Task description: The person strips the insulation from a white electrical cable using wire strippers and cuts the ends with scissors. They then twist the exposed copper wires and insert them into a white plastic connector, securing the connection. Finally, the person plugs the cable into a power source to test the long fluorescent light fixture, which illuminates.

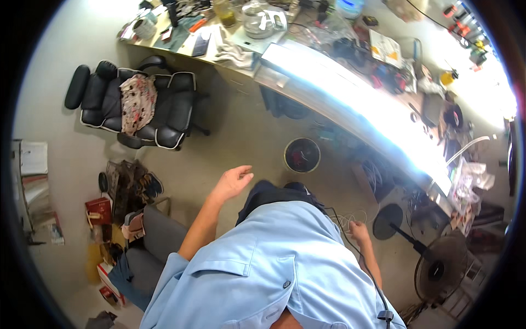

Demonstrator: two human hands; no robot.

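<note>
My left hand [234, 182] is held out in front of my body on the left, over the floor. Its fingers are loosely stretched, slightly apart, and nothing is in them. At my right side hangs my right hand [359, 231], its fingers curled in, with no object showing in them. A dark cable [344, 231] runs down from my blue shirt [285, 263] and passes close beside that hand. Behind it, a loosely coiled pale cable [353, 215] lies on the floor.
A round bin [302, 155] stands ahead. Beyond it runs a long, cluttered workbench [241, 77] with a bright lamp [350, 93]. A black office chair [148, 104] is at the far left, a grey chair [164, 233] at the near left. On the right stands a fan [435, 268].
</note>
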